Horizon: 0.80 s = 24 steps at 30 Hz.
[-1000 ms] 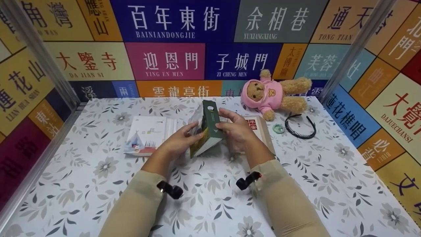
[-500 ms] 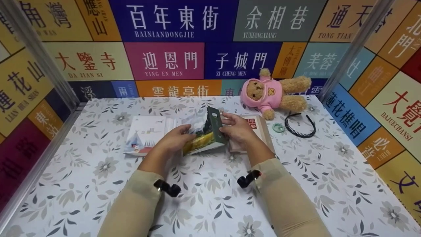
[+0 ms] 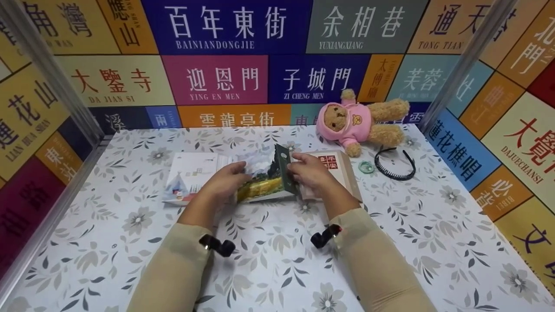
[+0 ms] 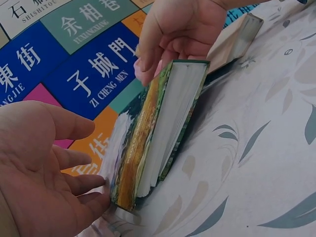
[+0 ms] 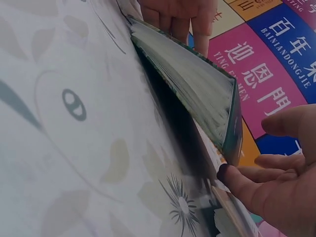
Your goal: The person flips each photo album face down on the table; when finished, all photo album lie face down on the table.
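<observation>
A thick hardcover book (image 3: 265,175) with a painted landscape cover and dark green spine is tilted between the two hands, its spine side raised at right. Its page edges show in both wrist views. The left hand (image 3: 222,182) is at the book's lower left edge, fingers loosely spread, fingertips right at the cover (image 4: 133,153) in the left wrist view. At the spine, the right hand (image 3: 311,171) has its fingertips against the book. The right wrist view shows that hand's thumb standing apart from the book (image 5: 192,84), fingers loosely extended under its spine edge.
A white illustrated book (image 3: 190,175) lies at left, partly behind the left hand. At right is a brown-edged book (image 3: 349,175) with red characters. Farther right are a green coiled hair tie (image 3: 366,167), a black toothed headband (image 3: 386,173) and a pink-hooded teddy bear (image 3: 359,123).
The book has tipped from nearly upright to a flatter tilt, showing more of its landscape cover. The left hand has moved left and the right hand slightly right and down.
</observation>
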Motion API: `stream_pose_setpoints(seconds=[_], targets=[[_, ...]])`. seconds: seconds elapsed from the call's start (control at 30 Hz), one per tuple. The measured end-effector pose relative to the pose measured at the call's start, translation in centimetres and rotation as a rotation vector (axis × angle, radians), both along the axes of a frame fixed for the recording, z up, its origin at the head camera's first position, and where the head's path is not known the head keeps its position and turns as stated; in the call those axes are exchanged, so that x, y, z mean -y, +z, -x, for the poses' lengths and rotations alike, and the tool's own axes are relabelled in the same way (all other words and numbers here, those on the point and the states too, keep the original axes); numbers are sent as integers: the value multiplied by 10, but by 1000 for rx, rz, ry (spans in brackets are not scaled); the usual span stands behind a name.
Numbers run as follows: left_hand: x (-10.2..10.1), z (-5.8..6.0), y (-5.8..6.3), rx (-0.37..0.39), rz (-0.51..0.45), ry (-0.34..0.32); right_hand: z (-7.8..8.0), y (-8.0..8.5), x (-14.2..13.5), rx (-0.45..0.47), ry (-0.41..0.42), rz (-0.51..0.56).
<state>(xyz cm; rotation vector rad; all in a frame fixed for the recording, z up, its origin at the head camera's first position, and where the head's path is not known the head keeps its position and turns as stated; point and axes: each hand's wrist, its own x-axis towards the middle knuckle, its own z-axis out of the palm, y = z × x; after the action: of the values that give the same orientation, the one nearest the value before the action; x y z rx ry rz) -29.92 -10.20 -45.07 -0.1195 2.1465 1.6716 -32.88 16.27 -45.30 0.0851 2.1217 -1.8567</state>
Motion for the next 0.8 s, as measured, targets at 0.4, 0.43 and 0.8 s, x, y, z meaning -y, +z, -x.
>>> stream_pose_setpoints(seconds=[0.4,0.43,0.8], targets=[[4,5,-5,-43,-105,61,-2,1,3,-17,1,39],[5,5,-5,-42,-107,62,-2,1,4,-15,-1,38],[5,8,-3,36,-117,109,-5,6,8,-14,-12,36]])
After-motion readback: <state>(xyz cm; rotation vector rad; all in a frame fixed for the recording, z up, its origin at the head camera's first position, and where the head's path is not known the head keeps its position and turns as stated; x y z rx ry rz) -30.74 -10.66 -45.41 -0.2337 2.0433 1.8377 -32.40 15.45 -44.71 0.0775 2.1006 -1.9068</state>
